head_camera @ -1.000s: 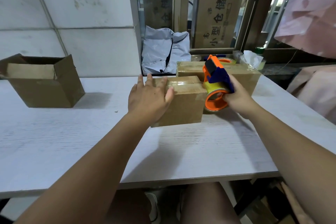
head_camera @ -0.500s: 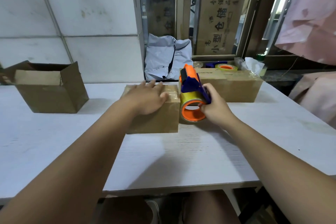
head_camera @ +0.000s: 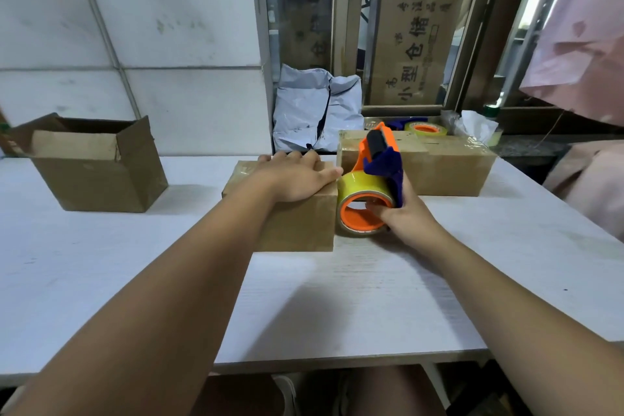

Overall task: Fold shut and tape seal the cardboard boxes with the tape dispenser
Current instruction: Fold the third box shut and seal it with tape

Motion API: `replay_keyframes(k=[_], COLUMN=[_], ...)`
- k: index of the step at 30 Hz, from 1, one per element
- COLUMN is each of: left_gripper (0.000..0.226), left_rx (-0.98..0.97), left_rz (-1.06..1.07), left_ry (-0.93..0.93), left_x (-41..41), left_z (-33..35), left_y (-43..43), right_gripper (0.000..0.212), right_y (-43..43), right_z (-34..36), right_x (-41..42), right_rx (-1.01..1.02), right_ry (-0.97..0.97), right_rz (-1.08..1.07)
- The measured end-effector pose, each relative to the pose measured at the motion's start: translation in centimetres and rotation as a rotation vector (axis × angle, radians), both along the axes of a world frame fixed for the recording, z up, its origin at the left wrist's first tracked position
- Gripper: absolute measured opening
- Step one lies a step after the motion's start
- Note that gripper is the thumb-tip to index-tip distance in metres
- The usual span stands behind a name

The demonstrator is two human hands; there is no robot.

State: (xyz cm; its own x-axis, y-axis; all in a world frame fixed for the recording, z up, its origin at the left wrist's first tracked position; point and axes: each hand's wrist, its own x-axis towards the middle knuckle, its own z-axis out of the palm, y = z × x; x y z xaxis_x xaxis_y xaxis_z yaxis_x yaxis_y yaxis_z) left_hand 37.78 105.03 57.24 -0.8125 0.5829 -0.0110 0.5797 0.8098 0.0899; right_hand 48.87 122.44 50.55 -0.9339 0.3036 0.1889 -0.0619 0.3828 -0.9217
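A closed cardboard box (head_camera: 297,226) sits mid-table with clear tape across its top. My left hand (head_camera: 297,176) rests flat on that top, fingers straight. Against the box's right side stands the orange and blue tape dispenser (head_camera: 371,186) with its yellowish roll, and my right hand (head_camera: 401,213) grips it from the right, fingers curled into the roll's core. Behind the dispenser lies a second taped-shut box (head_camera: 445,169). An open cardboard box (head_camera: 94,169) with raised flaps stands at the far left.
The white table (head_camera: 354,307) ends close to me. Grey plastic mailer bags (head_camera: 314,111) lean at the back wall. A second tape dispenser and roll (head_camera: 422,128) lie behind the far box, next to crumpled white plastic (head_camera: 472,125). Pink cloth (head_camera: 580,54) hangs at right.
The tape dispenser came down from the near box's top edge to its right side by the table. My left hand stays on the box top.
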Motion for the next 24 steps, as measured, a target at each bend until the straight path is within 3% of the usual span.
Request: replay_keyframes(k=[3, 11, 24], left_gripper=[0.069, 0.054, 0.052], left_rx=[-0.009, 0.015, 0.035], left_rz=[-0.008, 0.009, 0.032], left_ry=[0.012, 0.017, 0.021], left_x=[0.0, 0.1, 0.2], left_z=[-0.1, -0.2, -0.2], left_y=[0.0, 0.1, 0.0], right_gripper=[0.05, 0.035, 0.036], right_y=[0.4, 1.9, 4.8], right_z=[0.4, 3.2, 2.5], right_x=[0.0, 0.3, 1.8], right_rx=[0.082, 0.575, 0.57], right_ry=[-0.004, -0.039, -0.176], right_rz=[-0.015, -0.088, -0.157])
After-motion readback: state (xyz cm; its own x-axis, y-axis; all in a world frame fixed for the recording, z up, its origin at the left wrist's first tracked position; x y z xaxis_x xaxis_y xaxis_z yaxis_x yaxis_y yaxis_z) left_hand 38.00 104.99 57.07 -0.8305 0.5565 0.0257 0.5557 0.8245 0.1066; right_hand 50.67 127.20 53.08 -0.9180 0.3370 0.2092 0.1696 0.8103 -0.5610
